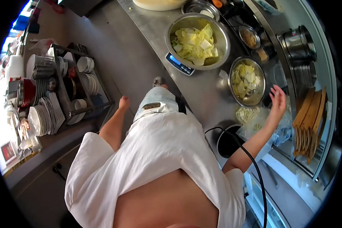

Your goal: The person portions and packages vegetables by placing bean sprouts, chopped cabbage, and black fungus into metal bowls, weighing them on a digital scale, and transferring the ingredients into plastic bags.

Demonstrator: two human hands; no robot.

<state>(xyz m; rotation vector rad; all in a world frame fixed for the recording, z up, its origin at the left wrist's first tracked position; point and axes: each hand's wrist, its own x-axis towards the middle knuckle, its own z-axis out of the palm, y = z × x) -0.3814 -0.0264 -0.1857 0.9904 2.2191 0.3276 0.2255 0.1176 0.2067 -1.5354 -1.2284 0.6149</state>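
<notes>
My right hand (278, 100) is raised over the counter's right side, its fingers stretched and holding nothing. Just left of it sits a steel bowl (236, 95) of cut cabbage (246, 80). A bag of pale shredded food (249, 115) lies below this bowl, close to my right forearm. My left hand (124, 103) hangs beside my body over the floor, away from the counter. Its fingers look curled, and I see nothing in them. Farther up the counter, a larger steel bowl (225, 45) of cabbage leaves (195, 41) rests on a digital scale (179, 64).
On the left stands a rack (91, 109) with stacked plates and bowls. Wooden boards (309, 117) and steel pots (298, 43) line the right shelf. A black cable (250, 155) crosses near my right arm, by a dark round container (228, 142). The counter edge (169, 78) runs diagonally.
</notes>
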